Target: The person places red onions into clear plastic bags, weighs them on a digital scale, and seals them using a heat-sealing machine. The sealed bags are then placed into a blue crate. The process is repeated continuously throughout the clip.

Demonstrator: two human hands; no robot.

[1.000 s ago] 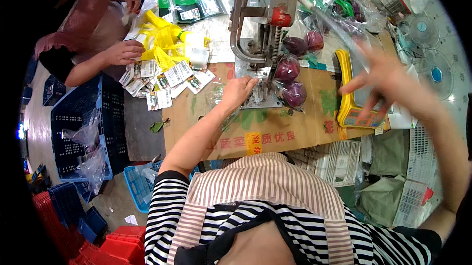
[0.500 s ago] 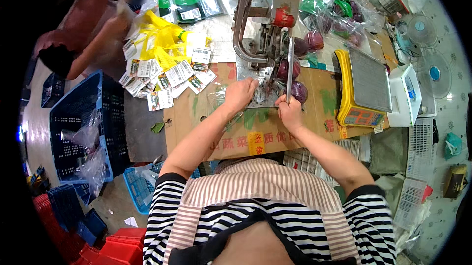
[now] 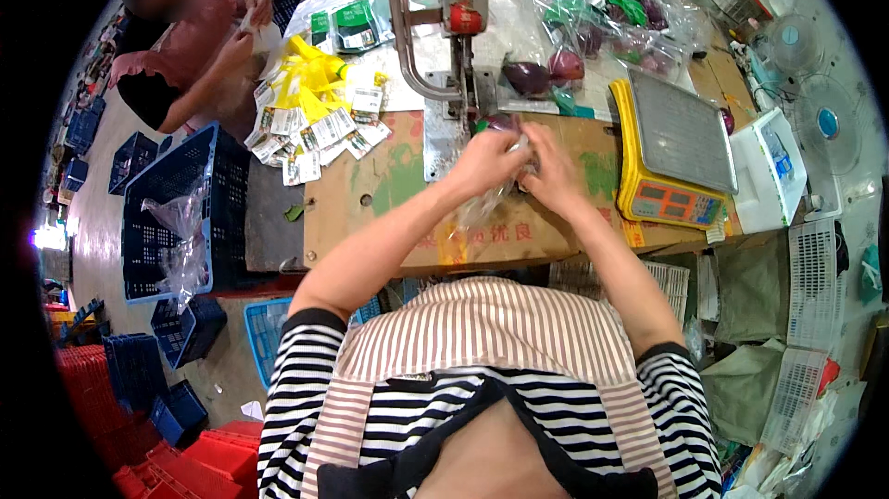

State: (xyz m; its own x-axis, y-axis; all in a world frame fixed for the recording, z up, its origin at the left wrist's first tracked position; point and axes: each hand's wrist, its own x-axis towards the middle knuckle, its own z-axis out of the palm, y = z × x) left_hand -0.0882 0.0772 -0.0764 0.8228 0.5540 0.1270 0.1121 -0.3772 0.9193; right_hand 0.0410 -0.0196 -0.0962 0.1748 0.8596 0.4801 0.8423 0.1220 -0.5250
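Note:
Just in front of a metal lever press point(image 3: 466, 18), my two hands meet over a clear plastic bag point(image 3: 480, 210) whose loose end trails toward me. My left hand point(image 3: 491, 164) is closed on the gathered plastic. Against it, my right hand point(image 3: 553, 168) is closed on the same bag, its fingers slightly blurred. A round purple vegetable point(image 3: 501, 122) shows beyond my fingers, apparently inside the bag. Farther back on the table lie a dark purple vegetable point(image 3: 526, 78) and a redder one point(image 3: 566, 65) in plastic.
A yellow scale point(image 3: 671, 152) stands right, beside a white foam box point(image 3: 773, 170). Yellow straps point(image 3: 310, 78) with labelled tags point(image 3: 319, 133) lie left. Bagged purple vegetables point(image 3: 611, 13) fill the back right. A blue crate point(image 3: 139, 221) stands left; another person point(image 3: 199, 59) works beyond it.
My right hand has left the press lever and come over to my left hand at the bag. The bag is now off the press plate, nearer to the right. My view has shifted.

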